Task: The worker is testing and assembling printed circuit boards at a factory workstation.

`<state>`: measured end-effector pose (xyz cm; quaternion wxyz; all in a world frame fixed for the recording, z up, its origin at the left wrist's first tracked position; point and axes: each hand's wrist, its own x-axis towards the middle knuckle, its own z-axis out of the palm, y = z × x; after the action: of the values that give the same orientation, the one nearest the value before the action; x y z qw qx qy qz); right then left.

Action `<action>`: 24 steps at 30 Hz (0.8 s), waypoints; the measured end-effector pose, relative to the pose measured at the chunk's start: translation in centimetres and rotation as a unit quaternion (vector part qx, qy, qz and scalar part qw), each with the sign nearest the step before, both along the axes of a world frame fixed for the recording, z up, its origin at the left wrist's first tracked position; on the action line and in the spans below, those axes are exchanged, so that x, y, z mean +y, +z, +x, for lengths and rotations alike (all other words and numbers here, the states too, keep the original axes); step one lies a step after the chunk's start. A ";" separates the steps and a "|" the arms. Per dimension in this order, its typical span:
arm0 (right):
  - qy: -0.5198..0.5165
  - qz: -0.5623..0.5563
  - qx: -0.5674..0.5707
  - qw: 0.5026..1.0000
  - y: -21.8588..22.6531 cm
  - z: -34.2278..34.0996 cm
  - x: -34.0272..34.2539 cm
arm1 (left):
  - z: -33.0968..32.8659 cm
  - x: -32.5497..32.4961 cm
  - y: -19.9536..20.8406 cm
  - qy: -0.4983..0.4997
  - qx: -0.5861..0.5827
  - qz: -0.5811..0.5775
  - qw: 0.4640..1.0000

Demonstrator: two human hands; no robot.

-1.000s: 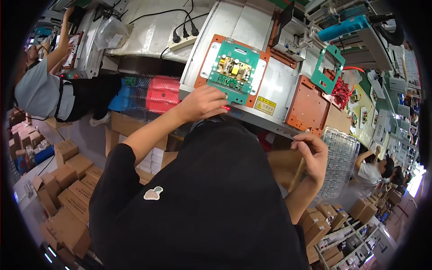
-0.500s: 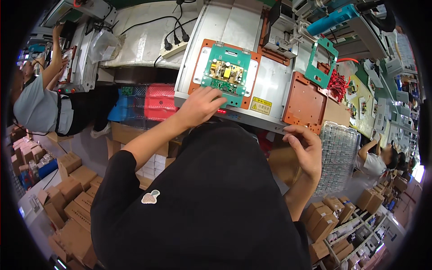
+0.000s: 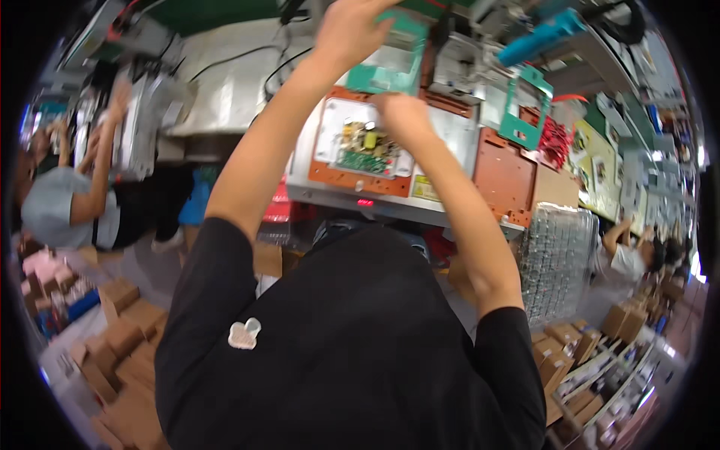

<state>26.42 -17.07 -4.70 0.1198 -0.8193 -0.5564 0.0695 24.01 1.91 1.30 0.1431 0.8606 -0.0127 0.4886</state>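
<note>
A green hinged frame (image 3: 401, 56) stands tilted up at the back of an orange fixture plate (image 3: 325, 171). My left hand (image 3: 351, 34) is closed on the frame's raised edge, its thumb in front. In the white bed of the fixture lies a circuit board (image 3: 365, 162) with a green near strip, a yellow block and other parts. My right hand (image 3: 405, 116) is bent down over the board's far right corner. Its fingertips are blurred and hidden, so whether they grip the board cannot be told.
An empty orange fixture plate (image 3: 501, 172) lies to the right, with another green frame (image 3: 525, 112) raised behind it. Red wires (image 3: 556, 142) are heaped beyond. Stacked clear trays (image 3: 559, 251) stand at the right. A person in a pale shirt (image 3: 71, 199) works at the left.
The green frame has swung up off the circuit board, and my left hand has moved far back with it. My right hand has come from the bench's front edge to over the board.
</note>
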 end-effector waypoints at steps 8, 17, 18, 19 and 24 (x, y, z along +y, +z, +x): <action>0.056 0.048 -0.043 0.996 2.1 -4.7 1.7 | -26.7 -7.3 -1.5 -0.132 0.450 -0.625 0.624; -0.003 0.088 0.040 0.995 10.2 -7.5 -3.5 | -27.1 -13.5 -4.4 -0.204 0.087 -0.855 0.470; -0.014 0.077 0.052 0.996 9.5 -6.9 -4.4 | -26.1 -14.4 -4.3 -0.196 0.077 -0.847 0.488; -0.018 0.154 0.159 0.975 9.2 -5.5 -5.9 | -25.4 -15.1 -4.5 -0.185 0.063 -0.839 0.507; -0.229 0.253 0.034 0.939 5.1 14.3 -18.9 | -23.4 -18.2 -4.9 -0.164 0.016 -0.825 0.541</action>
<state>40.76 -35.95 0.40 0.3551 -0.8640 -0.3489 -0.0750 0.59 -16.32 -3.56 0.8676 0.3534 0.2569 0.2375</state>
